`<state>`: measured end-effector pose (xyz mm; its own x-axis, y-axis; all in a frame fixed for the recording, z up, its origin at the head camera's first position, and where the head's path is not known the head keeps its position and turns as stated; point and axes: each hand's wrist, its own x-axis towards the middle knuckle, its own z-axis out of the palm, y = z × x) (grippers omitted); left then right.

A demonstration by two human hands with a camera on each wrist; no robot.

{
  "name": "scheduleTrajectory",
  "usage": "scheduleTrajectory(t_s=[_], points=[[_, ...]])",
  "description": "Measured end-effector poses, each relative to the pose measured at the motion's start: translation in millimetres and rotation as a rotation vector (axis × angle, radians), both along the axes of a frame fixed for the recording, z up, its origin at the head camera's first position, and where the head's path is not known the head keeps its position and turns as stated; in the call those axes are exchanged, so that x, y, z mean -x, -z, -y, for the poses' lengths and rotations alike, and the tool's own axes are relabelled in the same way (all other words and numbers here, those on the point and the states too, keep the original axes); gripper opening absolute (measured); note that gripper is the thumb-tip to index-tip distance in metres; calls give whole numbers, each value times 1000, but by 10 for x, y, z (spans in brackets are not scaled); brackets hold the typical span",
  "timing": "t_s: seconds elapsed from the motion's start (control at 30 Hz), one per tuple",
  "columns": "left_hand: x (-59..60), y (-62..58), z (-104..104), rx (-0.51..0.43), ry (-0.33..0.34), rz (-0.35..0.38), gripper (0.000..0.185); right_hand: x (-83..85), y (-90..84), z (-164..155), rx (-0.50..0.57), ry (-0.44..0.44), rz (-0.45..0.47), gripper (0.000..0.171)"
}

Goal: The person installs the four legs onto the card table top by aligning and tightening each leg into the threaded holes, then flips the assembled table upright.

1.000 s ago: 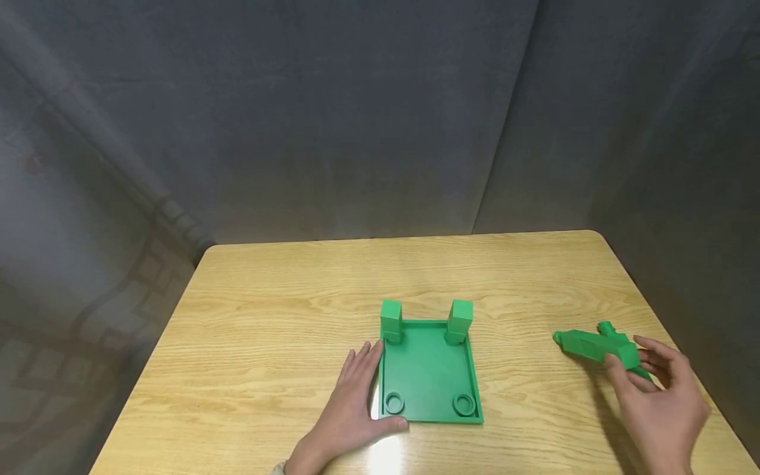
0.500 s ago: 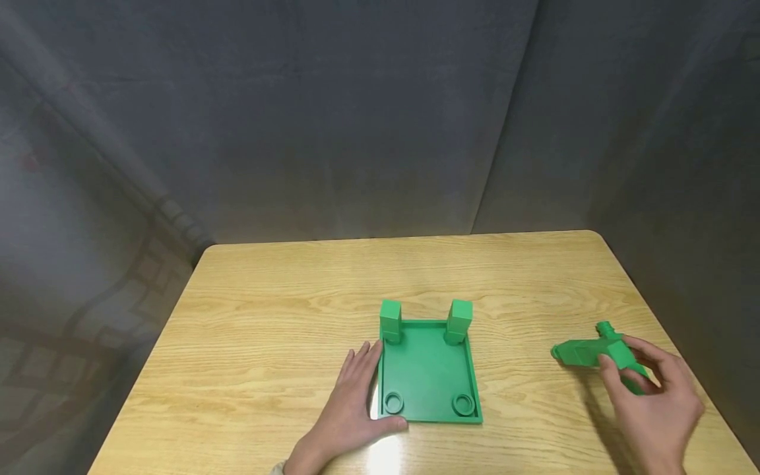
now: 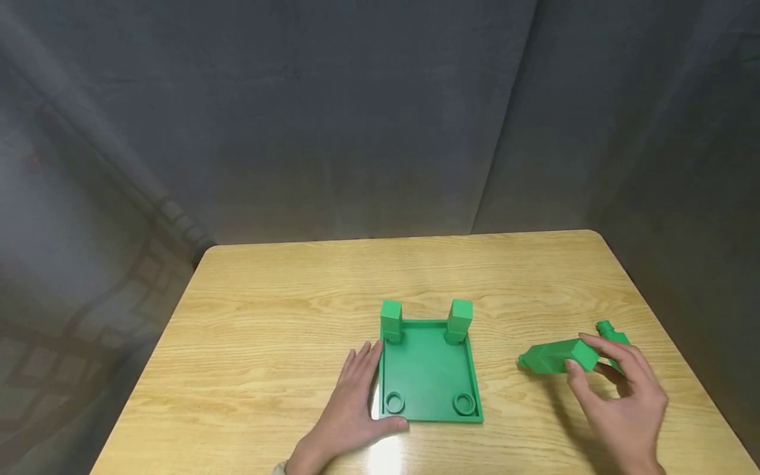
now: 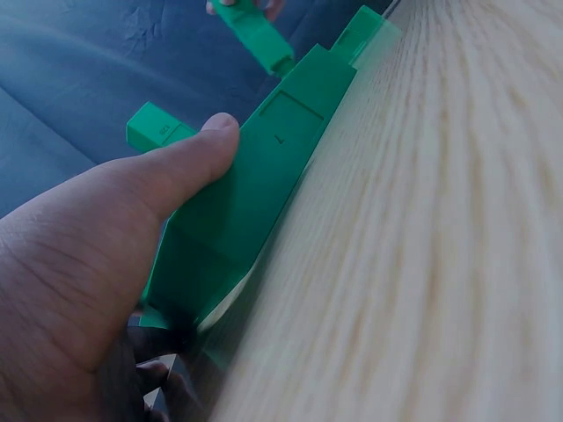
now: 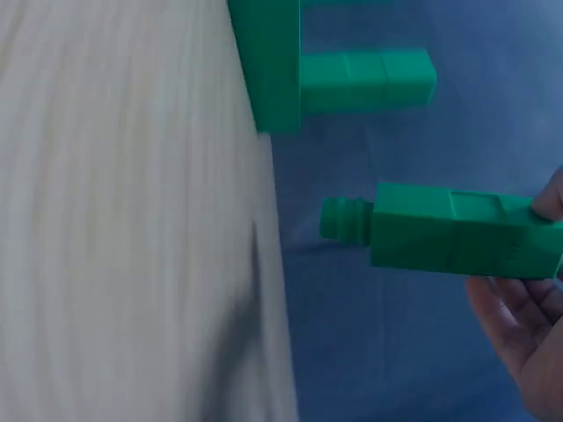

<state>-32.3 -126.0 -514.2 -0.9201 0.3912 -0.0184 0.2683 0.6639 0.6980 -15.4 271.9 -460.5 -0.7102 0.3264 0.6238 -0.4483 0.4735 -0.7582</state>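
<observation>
Two hands at work on a light wooden table (image 3: 267, 316): left hand (image 3: 350, 412) lies flat, fingers straight, vs. the left edge of a green plastic base plate w/ two square posts (image 3: 427, 369); right hand (image 3: 620, 402) grips a green plastic block w/ threaded end (image 3: 558, 356), raised just right of the plate.
</observation>
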Motion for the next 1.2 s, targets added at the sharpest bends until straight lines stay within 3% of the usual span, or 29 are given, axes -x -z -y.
scheduleTrajectory(t_s=[0.23, 0.43, 0.73, 1.03, 1.2], points=[[17, 11, 7, 3, 22, -14, 141, 40, -91, 253, -8, -193, -186, 31], [20, 21, 24, 8, 35, -29, 143, 111, -205, 484, -16, -337, -274, 38], [6, 13, 25, 8, 28, -42, 142, 197, -310, 800, -84, -453, -258, 38], [-1, 51, 20, 0, 41, -119, 136, 249, -291, 1113, -112, -557, -285, 34], [6, 49, 28, -10, 46, -95, 137, 256, -256, 1270, -131, -582, -284, 35]])
